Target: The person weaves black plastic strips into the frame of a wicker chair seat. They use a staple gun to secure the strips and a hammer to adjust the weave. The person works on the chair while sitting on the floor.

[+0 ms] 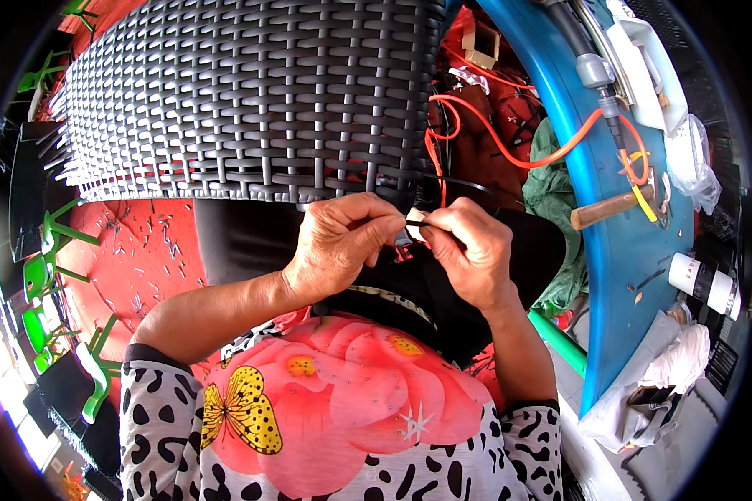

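Observation:
A dark grey woven wicker panel (pixel 251 100) fills the upper left, its near edge just beyond my hands. My left hand (pixel 342 238) pinches one end of a short stretch of black wicker strand (pixel 415 223), thumb against forefinger. A small gap away, my right hand (pixel 472 250) grips the same strand between thumb and bent forefinger. Both hands are close to the panel's lower right corner, in front of my dark-clothed lap. A thin dark strand also curves out to the right of that corner; whether it joins the held one cannot be made out.
At the right stands a blue table (pixel 627 250) bearing a hammer (pixel 614 209), an air tool (pixel 595 75) with an orange hose (pixel 510 159), a white tray (pixel 647 75) and a white cup (pixel 703 284). Strand scraps litter the red floor (pixel 134 267). Green chair-like frames (pixel 38 275) stand left.

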`<move>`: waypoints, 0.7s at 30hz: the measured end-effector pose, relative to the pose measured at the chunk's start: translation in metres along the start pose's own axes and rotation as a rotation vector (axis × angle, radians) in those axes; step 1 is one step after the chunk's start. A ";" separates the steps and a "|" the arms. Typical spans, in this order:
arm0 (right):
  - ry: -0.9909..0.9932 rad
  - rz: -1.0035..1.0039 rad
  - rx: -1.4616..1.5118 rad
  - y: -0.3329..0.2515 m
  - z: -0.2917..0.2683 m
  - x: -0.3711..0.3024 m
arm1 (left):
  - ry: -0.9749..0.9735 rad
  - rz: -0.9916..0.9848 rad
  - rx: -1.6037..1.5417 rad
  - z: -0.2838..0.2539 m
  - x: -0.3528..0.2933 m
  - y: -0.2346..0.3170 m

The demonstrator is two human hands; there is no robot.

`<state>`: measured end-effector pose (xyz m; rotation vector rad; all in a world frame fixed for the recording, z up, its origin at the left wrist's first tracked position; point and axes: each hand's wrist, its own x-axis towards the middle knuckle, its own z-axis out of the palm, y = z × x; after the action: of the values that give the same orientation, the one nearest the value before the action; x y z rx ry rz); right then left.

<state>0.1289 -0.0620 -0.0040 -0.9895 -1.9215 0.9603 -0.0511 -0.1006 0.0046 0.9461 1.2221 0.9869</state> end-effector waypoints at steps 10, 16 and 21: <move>0.104 0.066 -0.154 0.021 -0.002 0.004 | -0.052 0.009 0.590 -0.002 0.007 0.002; 0.006 0.354 0.133 0.025 -0.008 0.009 | -0.112 -0.030 0.605 -0.003 0.007 0.009; -0.031 0.471 0.259 0.027 -0.008 0.011 | -0.125 -0.028 0.579 -0.004 0.007 0.010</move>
<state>0.1393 -0.0393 -0.0210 -1.3013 -1.5601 1.4555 -0.0552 -0.0904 0.0114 1.4109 1.4392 0.5414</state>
